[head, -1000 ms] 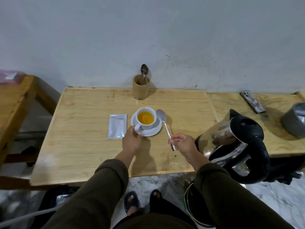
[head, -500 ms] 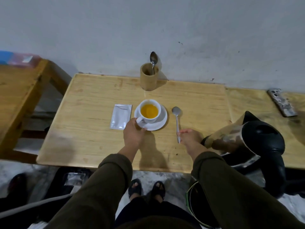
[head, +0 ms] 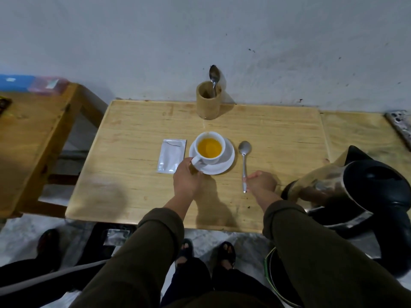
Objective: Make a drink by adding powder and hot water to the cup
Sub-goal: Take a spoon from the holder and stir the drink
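A white cup (head: 214, 158) filled with orange-yellow liquid stands on a white saucer (head: 226, 164) in the middle of the wooden table (head: 138, 185). My left hand (head: 186, 182) grips the saucer's near-left rim, just under the cup's handle. A metal spoon (head: 244, 162) lies flat on the table right of the saucer, bowl pointing away. My right hand (head: 260, 183) pinches the near end of its handle. A silver powder sachet (head: 171, 155) lies flat left of the saucer. A steel and black kettle (head: 347, 190) stands tilted at the table's right edge.
A wooden holder (head: 208, 105) with a second spoon (head: 214, 75) stands at the back against the grey wall. A phone (head: 400, 127) lies far right. Another wooden table (head: 29, 138) stands at the left. Below the table edge are my feet and a dark bin (head: 280, 285).
My right hand has brought the spoon down from a raised slant to lie flat beside the saucer. My left hand stays at the saucer. The camera has tilted down and moved closer.
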### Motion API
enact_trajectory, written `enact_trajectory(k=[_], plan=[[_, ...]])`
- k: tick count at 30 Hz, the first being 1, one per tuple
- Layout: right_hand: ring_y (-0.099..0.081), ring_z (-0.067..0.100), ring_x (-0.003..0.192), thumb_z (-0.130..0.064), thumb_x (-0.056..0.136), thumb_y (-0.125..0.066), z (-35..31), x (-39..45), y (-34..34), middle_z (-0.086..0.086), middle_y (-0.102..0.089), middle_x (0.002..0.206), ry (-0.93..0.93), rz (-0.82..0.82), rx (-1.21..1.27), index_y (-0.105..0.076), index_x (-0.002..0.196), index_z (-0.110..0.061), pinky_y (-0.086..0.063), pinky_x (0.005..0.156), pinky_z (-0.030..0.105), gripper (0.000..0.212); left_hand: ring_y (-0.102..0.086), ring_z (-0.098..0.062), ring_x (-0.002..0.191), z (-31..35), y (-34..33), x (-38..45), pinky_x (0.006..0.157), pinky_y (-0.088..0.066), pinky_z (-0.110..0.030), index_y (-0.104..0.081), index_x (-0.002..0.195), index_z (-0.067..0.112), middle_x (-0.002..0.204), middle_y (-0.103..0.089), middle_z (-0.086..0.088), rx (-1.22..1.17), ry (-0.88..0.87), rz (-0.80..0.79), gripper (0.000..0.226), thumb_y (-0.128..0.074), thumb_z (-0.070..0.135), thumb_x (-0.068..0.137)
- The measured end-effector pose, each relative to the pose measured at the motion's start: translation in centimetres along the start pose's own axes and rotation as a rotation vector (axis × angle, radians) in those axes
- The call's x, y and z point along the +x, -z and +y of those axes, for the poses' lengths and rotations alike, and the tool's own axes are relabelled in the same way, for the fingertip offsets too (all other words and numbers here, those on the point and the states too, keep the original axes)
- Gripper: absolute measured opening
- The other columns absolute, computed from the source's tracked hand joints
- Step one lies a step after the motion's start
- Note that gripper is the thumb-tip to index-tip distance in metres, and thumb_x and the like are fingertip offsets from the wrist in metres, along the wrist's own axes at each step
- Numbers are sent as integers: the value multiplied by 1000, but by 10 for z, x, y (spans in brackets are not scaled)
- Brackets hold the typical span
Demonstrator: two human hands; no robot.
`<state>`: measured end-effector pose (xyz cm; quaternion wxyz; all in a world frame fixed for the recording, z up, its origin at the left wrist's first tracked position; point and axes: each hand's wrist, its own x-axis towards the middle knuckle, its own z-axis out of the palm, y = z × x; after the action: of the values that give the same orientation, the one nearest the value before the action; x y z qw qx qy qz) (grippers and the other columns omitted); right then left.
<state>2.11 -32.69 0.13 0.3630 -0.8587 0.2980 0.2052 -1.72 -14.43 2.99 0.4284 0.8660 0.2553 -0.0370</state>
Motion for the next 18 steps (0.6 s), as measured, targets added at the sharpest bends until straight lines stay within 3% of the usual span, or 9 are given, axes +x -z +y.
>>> enact_trajectory(k=[3, 5, 7, 9, 11, 13, 15, 18], plan=[[-67, 27, 97, -27, 84, -64, -10, -6, 3, 8, -72, 100, 45, 25, -232, -64, 71, -16, -55, 86, 31, 17, -61, -25, 102, -1, 4, 2, 74, -36, -25, -60, 111, 11, 110, -68, -7, 24, -23, -13, 24, -54, 11, 88], [-64, 25, 102, -29, 87, -58, -12, -8, 3, 8, -69, 108, 57, 74, -386, -69, 96, -10, -51, 83, 27, 24, -61, -26, 105, -2, 6, 4, 76, -37, -26, -59, 114, 11, 113, -67, -8, 35, -40, -34, 26, -54, 11, 89], [-62, 25, 107, -29, 88, -57, -17, -14, 5, 8, -65, 114, 40, 79, -495, -67, 106, -8, -49, 79, 26, 29, -60, -27, 110, -5, 10, 6, 81, -41, -28, -57, 119, 11, 118, -65, -8, 34, -52, -48, 29, -54, 13, 90], [-63, 25, 103, -30, 87, -58, -18, -17, 4, 8, -66, 108, 13, 77, -540, -69, 104, -8, -43, 59, 22, 29, -59, -26, 113, -11, 16, 7, 87, -44, -31, -55, 122, 12, 121, -64, -8, 13, -61, -66, 31, -53, 16, 91], [-64, 26, 100, -30, 89, -56, -20, -24, 4, 9, -65, 101, -6, 69, -509, -68, 103, -6, -28, 43, 22, 31, -58, -25, 116, -16, 25, 8, 91, -44, -31, -55, 124, 13, 124, -63, -6, -8, -53, -76, 32, -53, 20, 93], [-63, 28, 102, -28, 90, -55, -20, -31, 4, 12, -66, 108, 7, 74, -461, -65, 104, -3, -32, 47, 23, 31, -57, -25, 119, -21, 32, 8, 95, -44, -31, -54, 126, 13, 126, -62, -6, -19, -43, -89, 33, -52, 21, 94], [-62, 30, 104, -29, 90, -55, -18, -45, 2, 14, -66, 113, 19, 64, -409, -65, 106, -3, -40, 62, 26, 32, -57, -25, 121, -28, 41, 4, 96, -44, -30, -54, 127, 12, 128, -62, -7, -2, -47, -105, 34, -53, 18, 93], [-63, 31, 102, -26, 89, -56, -18, -70, 7, 15, -70, 106, 104, 90, -210, -68, 97, -6, -47, 77, 29, 25, -60, -23, 118, -31, 51, -1, 93, -43, -25, -57, 124, 11, 125, -65, -7, -6, -66, -136, 33, -55, 16, 92]])
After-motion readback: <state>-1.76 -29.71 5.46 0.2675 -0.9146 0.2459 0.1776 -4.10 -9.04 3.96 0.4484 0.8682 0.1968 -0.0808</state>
